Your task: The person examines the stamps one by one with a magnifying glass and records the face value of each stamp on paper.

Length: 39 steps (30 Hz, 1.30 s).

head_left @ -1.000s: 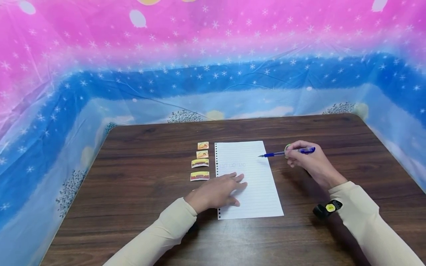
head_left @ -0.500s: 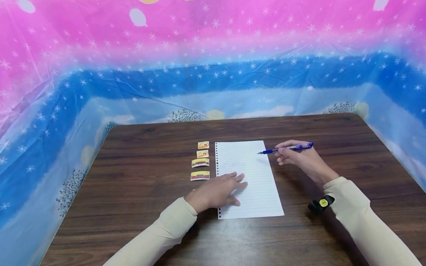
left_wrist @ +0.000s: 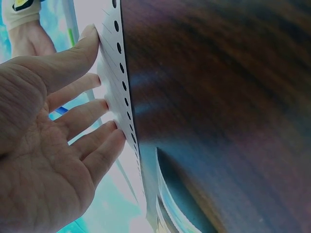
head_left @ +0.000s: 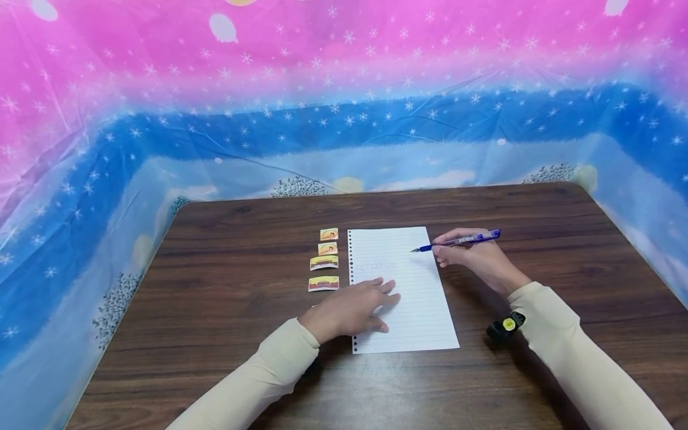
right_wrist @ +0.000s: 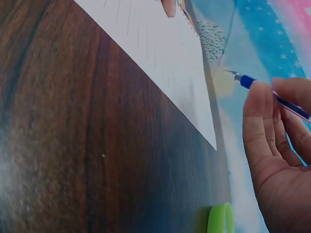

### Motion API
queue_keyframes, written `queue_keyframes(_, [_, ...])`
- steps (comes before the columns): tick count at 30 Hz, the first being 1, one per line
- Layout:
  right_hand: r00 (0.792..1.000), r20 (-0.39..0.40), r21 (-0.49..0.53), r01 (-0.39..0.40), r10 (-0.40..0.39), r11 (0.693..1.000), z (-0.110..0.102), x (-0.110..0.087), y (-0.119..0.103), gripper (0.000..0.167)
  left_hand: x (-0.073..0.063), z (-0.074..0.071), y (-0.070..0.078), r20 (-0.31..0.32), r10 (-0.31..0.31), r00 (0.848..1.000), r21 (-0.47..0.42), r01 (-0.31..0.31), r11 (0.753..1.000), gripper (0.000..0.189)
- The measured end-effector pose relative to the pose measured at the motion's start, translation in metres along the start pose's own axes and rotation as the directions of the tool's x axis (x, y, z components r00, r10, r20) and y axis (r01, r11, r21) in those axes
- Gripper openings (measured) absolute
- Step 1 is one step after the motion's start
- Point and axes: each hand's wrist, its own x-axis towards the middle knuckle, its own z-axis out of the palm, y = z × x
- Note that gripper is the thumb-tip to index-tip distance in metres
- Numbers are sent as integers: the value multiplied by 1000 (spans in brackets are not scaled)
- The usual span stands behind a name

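A lined sheet of loose-leaf paper (head_left: 416, 310) with punched holes down its left edge lies on the table. Faint writing (head_left: 376, 266) runs across its upper half. My left hand (head_left: 352, 307) rests on the sheet's lower left, fingers spread; its fingertips (left_wrist: 115, 133) touch the paper near the holes in the left wrist view. With thumb and fingers, my right hand (head_left: 478, 257) pinches a blue pen (head_left: 469, 239) at the sheet's upper right. The pen's tip points left over the paper, and the right wrist view shows it raised above the sheet.
Left of the sheet, several small printed cards stand in a column, among them a red-and-yellow one (head_left: 323, 283) and an orange one (head_left: 329, 234). A green ring (right_wrist: 221, 218) sits on the brown wooden table (head_left: 226, 257). A patterned cloth (head_left: 344, 125) surrounds the table's far sides.
My right hand has moved left with the pen, bringing more of the pen over the sheet. The green ring edge seen earlier is now hidden in the head view. My left hand stays put.
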Motion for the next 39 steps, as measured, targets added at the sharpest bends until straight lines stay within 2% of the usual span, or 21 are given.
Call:
queue_keyframes(2, [1000,-4,-10,8,-8,1000,2,1,1,33,0,0,0,0,1,1000,0,-1,1000,64])
queue_keyframes(6, [1000,11,46,15,-15,999,7,4,4,30,0,0,-1,8,-3,1000,1,3,1000,64])
queue_keyframes(9, [1000,12,54,-15,14,998,11,5,6,33,1,0,-1,10,-2,1000,14,2,1000,64])
queue_keyframes(21, [989,-5,-126,-149,150,981,24,9,14,41,1,-1,0,8,2,1000,23,-2,1000,62])
queue_keyframes(24, [989,0,-130,-146,147,981,25,9,15,41,1,-1,1,7,1,1000,23,-2,1000,62])
queue_keyframes(33, [998,28,-61,-53,55,997,28,10,17,28,1,-2,1,4,0,1000,37,0,999,63])
queue_keyframes(39, [998,23,-74,-53,54,996,28,8,17,25,1,-1,1,11,-1,1000,27,0,1000,63])
